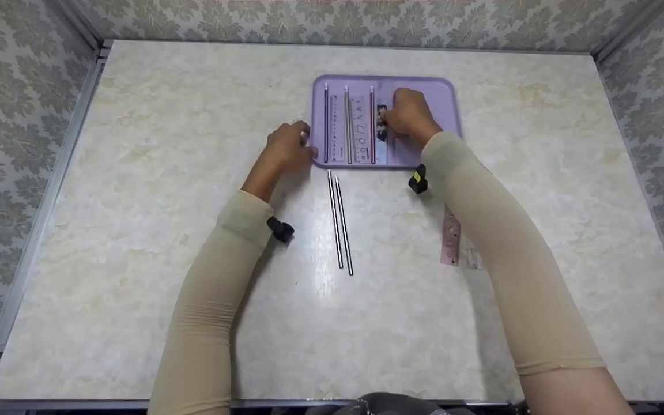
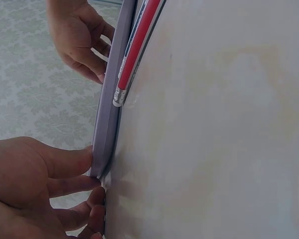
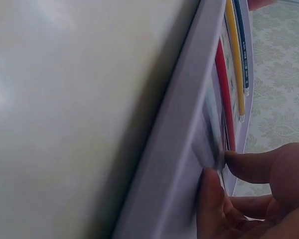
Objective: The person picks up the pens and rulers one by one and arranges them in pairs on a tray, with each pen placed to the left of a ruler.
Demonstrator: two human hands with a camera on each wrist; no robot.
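Observation:
A purple tray [image 1: 438, 150] lies at the back of the table with pencils and rulers set side by side in it. At its front left edge, my left hand [image 1: 287, 147] pinches the rim between thumb and finger, as the left wrist view shows. Inside the tray, my right hand [image 1: 410, 115] pinches a light ruler-like strip [image 1: 381, 154] with dark figures on it, beside the red pencil [image 1: 373, 124]. That strip is blurred in the right wrist view and partly hidden by the fingers. A yellow pencil [image 3: 234, 55] and a dark pencil [image 3: 242, 45] lie further left in the tray.
Two striped pencils [image 1: 340, 225] lie on the table in front of the tray. A pink ruler [image 1: 451, 239] is partly under the right forearm, with a clear ruler-like piece [image 1: 472, 258] beside it. Patterned walls [image 1: 286, 23] surround the table.

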